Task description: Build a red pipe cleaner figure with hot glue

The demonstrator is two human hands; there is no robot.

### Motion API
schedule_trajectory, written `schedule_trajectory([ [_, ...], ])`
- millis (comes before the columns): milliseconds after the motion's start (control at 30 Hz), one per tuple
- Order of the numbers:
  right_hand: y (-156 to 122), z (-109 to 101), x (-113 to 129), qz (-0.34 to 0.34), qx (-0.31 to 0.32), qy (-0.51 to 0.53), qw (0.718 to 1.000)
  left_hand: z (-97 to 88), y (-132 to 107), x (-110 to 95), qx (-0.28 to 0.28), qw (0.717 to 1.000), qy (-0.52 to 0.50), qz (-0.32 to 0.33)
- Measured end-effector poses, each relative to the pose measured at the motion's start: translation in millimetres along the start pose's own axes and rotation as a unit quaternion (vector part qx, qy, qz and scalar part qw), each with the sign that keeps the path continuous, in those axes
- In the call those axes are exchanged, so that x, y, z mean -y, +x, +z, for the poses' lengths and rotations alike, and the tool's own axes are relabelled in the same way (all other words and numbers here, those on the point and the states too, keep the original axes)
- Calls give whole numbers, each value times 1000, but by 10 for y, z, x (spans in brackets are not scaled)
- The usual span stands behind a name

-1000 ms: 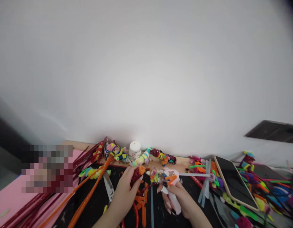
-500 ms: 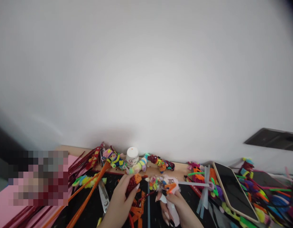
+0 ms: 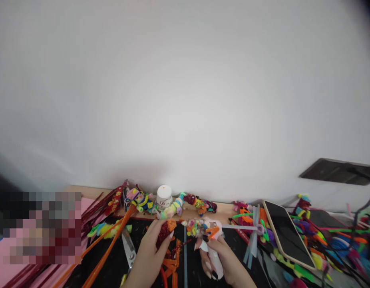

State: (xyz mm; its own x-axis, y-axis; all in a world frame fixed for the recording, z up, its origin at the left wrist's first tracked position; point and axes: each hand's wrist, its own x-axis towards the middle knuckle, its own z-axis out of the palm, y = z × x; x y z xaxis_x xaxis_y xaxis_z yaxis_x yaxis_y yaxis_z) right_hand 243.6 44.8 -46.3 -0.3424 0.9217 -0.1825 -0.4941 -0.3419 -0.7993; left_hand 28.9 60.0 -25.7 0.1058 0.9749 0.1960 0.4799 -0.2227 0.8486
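Observation:
My left hand (image 3: 151, 249) is closed around a dark red glittery pipe-cleaner piece (image 3: 164, 233) with a fuzzy orange end (image 3: 172, 225); the palm hides part of it. Facing it, my right hand (image 3: 225, 253) grips a pale pink glue gun (image 3: 215, 262), its decorated front (image 3: 195, 227) pointing left toward the red piece with a gap between. A small orange strip (image 3: 213, 232) shows at the gun's side. Behind the gun a long pale rod (image 3: 240, 227) reaches right. Orange pipe-cleaner scraps (image 3: 172, 264) lie on the black mat (image 3: 113, 264) below my hands.
Scissors (image 3: 129, 250) lie left of my left hand, near long orange pipe cleaners (image 3: 108, 250). A white paper cup (image 3: 164, 197) and small fuzzy figures (image 3: 141, 200) line the wall. Clear glue sticks (image 3: 254, 236), a phone (image 3: 288, 234) and tangled colourful pipe cleaners (image 3: 347, 244) are right.
The whole view has shifted slightly, so most things sit a little further left. Both hands keep their holds, and the glue gun's front stays close to the red piece.

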Motion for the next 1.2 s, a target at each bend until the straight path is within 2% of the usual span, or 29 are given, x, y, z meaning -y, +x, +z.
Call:
schedule_trajectory([
  [667, 15, 47, 41, 33, 16, -41, 998, 1, -17, -28, -17, 999, -7, 30],
  [933, 13, 60, 72, 44, 25, -52, 997, -6, -38, -46, -7, 1000, 7, 29],
  [1200, 31, 52, 28, 48, -8, -61, 997, -2, -29, -51, -3, 999, 20, 30],
])
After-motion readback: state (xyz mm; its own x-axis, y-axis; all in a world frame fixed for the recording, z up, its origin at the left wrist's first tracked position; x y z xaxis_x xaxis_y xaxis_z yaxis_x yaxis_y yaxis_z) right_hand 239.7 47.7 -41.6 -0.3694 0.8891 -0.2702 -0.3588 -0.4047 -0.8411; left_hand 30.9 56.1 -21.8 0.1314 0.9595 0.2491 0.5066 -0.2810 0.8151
